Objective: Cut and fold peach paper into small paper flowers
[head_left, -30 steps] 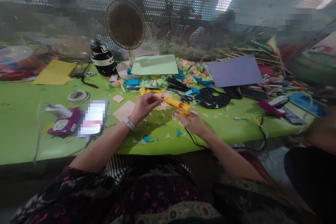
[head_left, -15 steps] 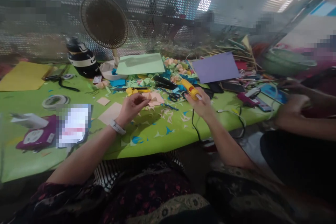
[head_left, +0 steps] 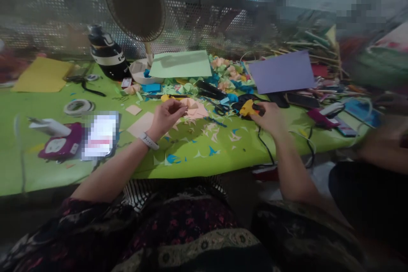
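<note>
My left hand, with a pale watch band at the wrist, is closed in a pinch over the green table. What its fingertips hold is too small to make out. Right beside them lie peach paper pieces. My right hand has its fingers around a yellow glue gun, held low by a dark object on the table. A black cord hangs below that hand over the table edge. Black-handled scissors lie between my two hands.
Behind my hands stand a fan and a black bottle. Green and purple sheets lie among paper scraps. At left are a tape roll and a lit phone. A co-worker's arm is at right.
My right hand has moved right and lower with the glue gun, which has turned in the grip. My left hand keeps its pinch near the peach paper. The camera view has shifted.
</note>
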The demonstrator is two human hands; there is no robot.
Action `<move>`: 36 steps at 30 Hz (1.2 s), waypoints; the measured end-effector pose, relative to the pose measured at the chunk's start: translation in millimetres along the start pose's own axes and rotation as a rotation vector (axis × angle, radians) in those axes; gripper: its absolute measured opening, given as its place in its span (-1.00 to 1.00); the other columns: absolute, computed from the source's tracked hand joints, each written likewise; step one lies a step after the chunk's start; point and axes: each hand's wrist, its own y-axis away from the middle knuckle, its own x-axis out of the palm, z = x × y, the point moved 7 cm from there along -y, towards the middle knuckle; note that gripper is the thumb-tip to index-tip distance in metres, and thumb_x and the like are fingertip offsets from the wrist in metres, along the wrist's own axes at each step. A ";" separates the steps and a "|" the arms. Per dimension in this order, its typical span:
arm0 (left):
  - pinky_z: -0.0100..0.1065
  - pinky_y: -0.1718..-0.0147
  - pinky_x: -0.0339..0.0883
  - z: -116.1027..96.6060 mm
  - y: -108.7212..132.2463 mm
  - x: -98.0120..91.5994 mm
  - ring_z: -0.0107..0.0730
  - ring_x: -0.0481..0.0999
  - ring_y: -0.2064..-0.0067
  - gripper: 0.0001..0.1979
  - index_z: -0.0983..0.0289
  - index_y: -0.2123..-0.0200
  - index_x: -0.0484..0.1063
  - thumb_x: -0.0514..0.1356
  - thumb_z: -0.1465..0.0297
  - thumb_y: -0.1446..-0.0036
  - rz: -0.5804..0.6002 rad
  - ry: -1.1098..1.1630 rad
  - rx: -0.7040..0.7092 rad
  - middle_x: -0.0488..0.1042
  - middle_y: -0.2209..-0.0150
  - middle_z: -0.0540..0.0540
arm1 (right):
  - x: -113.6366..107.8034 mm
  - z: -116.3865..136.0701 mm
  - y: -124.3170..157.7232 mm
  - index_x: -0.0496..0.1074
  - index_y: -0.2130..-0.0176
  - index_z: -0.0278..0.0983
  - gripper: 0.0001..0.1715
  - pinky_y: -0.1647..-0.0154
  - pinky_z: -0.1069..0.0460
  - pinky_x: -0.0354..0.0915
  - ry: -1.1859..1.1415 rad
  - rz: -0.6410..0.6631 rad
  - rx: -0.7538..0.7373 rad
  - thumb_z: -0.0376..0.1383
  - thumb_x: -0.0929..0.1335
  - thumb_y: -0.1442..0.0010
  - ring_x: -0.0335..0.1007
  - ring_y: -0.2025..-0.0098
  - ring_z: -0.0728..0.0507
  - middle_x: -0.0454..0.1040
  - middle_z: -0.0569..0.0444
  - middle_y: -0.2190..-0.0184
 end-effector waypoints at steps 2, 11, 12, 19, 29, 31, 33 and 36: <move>-0.39 0.30 0.51 1.4 -0.5 2.0 -0.46 0.57 0.40 -0.72 0.33 0.37 0.44 0.37 0.24 -0.02 0.033 -0.010 0.000 0.55 0.42 0.06 | -3.5 22.3 -0.4 0.48 0.14 -0.28 -0.66 -0.12 -0.32 0.25 -0.067 -0.033 -0.044 -0.19 0.40 -0.08 0.40 -0.02 -0.37 0.51 -0.21 0.11; -0.38 0.33 0.47 -2.8 2.7 6.7 -0.43 0.56 0.37 -0.70 0.34 0.32 0.46 0.35 0.21 -0.06 0.103 -0.038 -0.025 0.55 0.39 0.10 | 62.7 176.1 6.7 0.45 0.22 -0.24 -0.61 0.15 -0.12 0.45 -0.747 0.521 -0.160 -0.04 0.47 -0.05 0.50 0.18 -0.17 0.54 -0.03 0.22; -0.38 0.32 0.47 -2.5 2.8 6.5 -0.42 0.56 0.36 -0.69 0.34 0.31 0.46 0.34 0.19 -0.07 0.101 -0.049 -0.029 0.55 0.38 0.10 | 67.9 182.6 6.5 0.44 0.22 -0.24 -0.59 0.15 -0.12 0.45 -0.756 0.541 -0.163 -0.04 0.48 -0.04 0.50 0.18 -0.17 0.53 -0.03 0.21; -0.35 0.32 0.48 1.4 3.1 10.3 -0.40 0.57 0.33 -0.67 0.33 0.28 0.50 0.29 0.14 -0.15 0.135 -0.102 -0.034 0.57 0.34 0.13 | 82.4 184.4 2.0 0.44 0.29 -0.23 -0.65 0.15 -0.11 0.45 -0.813 0.457 -0.209 0.00 0.43 -0.13 0.46 0.27 -0.12 0.50 0.02 0.25; -0.44 0.52 0.28 -19.3 9.3 10.0 -0.49 0.43 0.49 -0.68 0.29 0.18 0.48 0.35 0.20 -0.08 0.142 -0.520 -0.023 0.47 0.49 0.00 | 42.8 175.3 6.0 0.45 0.36 -0.22 -0.74 0.14 -0.10 0.40 -0.389 -0.028 -0.467 -0.16 0.30 -0.30 0.43 0.12 -0.20 0.51 -0.06 0.20; -0.41 0.49 0.26 -18.7 13.4 17.7 -0.46 0.43 0.48 -0.73 0.27 0.28 0.52 0.38 0.22 -0.03 0.306 -0.714 -0.062 0.49 0.47 0.03 | 41.6 172.1 5.1 0.46 0.34 -0.22 -0.75 0.21 -0.06 0.39 -0.334 -0.045 -0.464 -0.18 0.29 -0.31 0.44 0.15 -0.18 0.51 -0.05 0.19; -0.38 0.49 0.24 -16.4 16.9 20.0 -0.42 0.42 0.49 -0.74 0.27 0.29 0.54 0.40 0.25 0.02 0.380 -0.846 -0.102 0.51 0.45 0.04 | 42.0 170.8 4.8 0.47 0.32 -0.22 -0.75 0.25 -0.04 0.37 -0.308 -0.029 -0.456 -0.18 0.28 -0.32 0.45 0.18 -0.16 0.51 -0.04 0.19; -0.37 0.49 0.21 -11.0 21.6 24.2 -0.40 0.41 0.49 -0.76 0.26 0.29 0.56 0.39 0.28 0.03 0.434 -0.883 -0.114 0.53 0.43 0.06 | 42.4 172.8 6.9 0.49 0.29 -0.21 -0.75 0.21 -0.05 0.36 -0.279 0.003 -0.459 -0.20 0.27 -0.34 0.45 0.17 -0.17 0.52 -0.04 0.18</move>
